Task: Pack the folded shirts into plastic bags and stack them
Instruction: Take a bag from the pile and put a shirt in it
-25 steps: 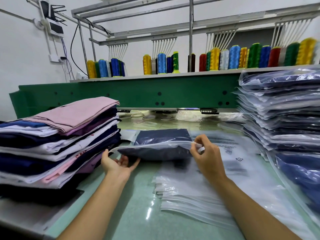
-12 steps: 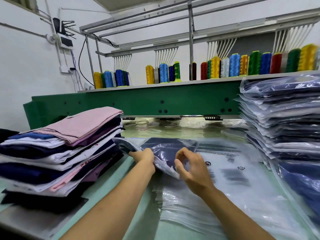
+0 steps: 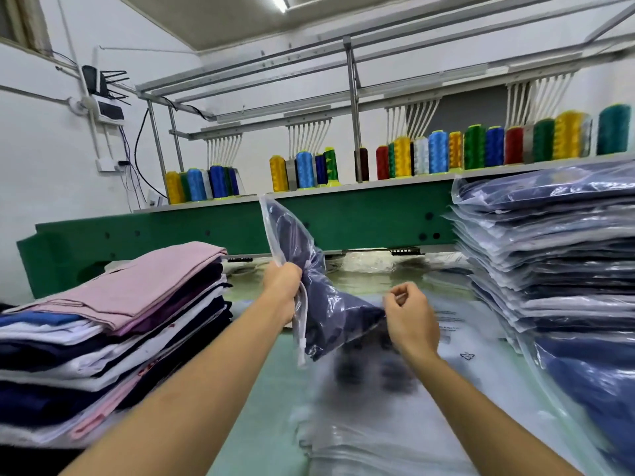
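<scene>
Bagged shirt held up, ready for stacking
Left hand (image 3: 281,290) grips the clear plastic bag of folded navy shirt (image 3: 326,310) mid-frame, tilted on edge, probably to carry it to the bagged stack (image 3: 549,255) at right. Right hand (image 3: 410,321) is curled and empty, just beside it.

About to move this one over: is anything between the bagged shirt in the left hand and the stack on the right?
Only the right hand, low between the bagged shirt and the stack. The left hand holds it raised; over the right hand, the way to the stack's top looks open.
</scene>
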Demonstrator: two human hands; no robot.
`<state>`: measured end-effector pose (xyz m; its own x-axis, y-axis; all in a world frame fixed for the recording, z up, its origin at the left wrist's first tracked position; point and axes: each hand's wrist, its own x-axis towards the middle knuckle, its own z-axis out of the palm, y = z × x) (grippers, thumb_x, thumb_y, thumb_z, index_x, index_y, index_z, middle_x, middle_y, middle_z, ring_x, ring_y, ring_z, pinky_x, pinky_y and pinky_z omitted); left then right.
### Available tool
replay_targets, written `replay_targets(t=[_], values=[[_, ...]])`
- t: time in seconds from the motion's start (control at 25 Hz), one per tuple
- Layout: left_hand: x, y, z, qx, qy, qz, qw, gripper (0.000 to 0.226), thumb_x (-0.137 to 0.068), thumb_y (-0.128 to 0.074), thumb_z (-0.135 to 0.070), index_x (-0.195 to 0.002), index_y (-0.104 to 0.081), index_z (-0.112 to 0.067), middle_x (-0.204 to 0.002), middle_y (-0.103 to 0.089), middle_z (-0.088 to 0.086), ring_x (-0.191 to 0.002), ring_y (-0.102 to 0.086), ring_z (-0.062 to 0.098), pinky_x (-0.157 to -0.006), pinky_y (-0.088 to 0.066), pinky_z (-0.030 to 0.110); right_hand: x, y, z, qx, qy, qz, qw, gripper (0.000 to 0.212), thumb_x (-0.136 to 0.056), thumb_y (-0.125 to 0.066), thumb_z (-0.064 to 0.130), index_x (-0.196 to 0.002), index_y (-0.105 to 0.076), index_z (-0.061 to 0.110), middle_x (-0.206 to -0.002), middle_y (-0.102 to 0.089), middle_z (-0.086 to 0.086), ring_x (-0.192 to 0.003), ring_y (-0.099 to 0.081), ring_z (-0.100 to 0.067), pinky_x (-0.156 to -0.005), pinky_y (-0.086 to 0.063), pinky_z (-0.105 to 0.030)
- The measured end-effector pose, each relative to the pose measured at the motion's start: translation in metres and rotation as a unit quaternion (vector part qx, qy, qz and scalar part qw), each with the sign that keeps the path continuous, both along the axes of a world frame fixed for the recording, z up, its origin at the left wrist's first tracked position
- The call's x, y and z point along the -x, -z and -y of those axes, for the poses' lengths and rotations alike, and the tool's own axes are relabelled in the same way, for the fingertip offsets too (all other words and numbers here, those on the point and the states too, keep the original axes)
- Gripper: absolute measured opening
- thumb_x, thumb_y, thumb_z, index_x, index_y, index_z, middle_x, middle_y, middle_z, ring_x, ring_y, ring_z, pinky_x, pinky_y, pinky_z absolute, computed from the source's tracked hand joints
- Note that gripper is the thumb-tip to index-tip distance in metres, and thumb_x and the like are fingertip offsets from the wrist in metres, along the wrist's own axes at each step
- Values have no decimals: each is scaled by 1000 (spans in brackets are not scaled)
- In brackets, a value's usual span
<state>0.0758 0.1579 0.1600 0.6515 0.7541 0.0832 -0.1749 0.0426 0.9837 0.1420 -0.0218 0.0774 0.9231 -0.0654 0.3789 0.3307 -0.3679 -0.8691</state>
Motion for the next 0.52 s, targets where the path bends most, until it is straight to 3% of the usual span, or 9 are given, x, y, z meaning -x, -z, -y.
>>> replay_targets(t=[0.08,0.2,0.28,0.4,0.48,0.52], values=[[-3,-15,2,-22,41,0,999,35,-80,-42,12,-108,-63,7,-62,-59,13,-58,-59,26,-56,-53,33,-18,-11,14,5,-65,-83,994,14,-90,-58,32,-86,-63,19,-78,-67,5,-70,-60,-19,-61,-43,-31],[-2,-33,11,-47,100,9,994,30,-74,-40,14,-97,-58,10,-49,-54,11,-49,-57,27,-58,-53,39,-27,-17,33,10,-241,-226,944,26,-91,-61,45,-79,-68,23,-77,-60,2,-63,-49,-14,-60,-35,-28],[4,-41,16,-51,155,45,986,39,-70,-38,16,-101,-61,12,-62,-57,17,-53,-57,30,-66,-55,46,-32,-15,39,16,-296,-270,916,35,-91,-62,55,-84,-73,23,-78,-69,1,-59,-58,-12,-59,-39,-25],[14,-45,20,-67,245,91,963,51,-67,-36,17,-107,-65,7,-77,-62,25,-58,-61,33,-58,-57,43,-41,-8,41,-60,-305,-294,904,47,-89,-66,58,-99,-78,13,-94,-78,-10,-76,-75,-22,-64,-55,-25],[21,-45,20,-72,279,105,952,52,-67,-33,18,-106,-65,4,-76,-64,23,-57,-63,33,-54,-57,39,-45,-4,42,-105,-280,-299,906,50,-85,-74,53,-107,-75,8,-101,-77,-17,-96,-74,-34,-79,-58,-35],[22,-44,19,-69,284,104,951,53,-67,-32,18,-106,-63,3,-75,-64,23,-57,-63,33,-53,-57,39,-46,-1,43,-122,-262,-292,912,48,-84,-78,46,-108,-74,5,-100,-76,-19,-96,-73,-36,-81,-57,-40]])
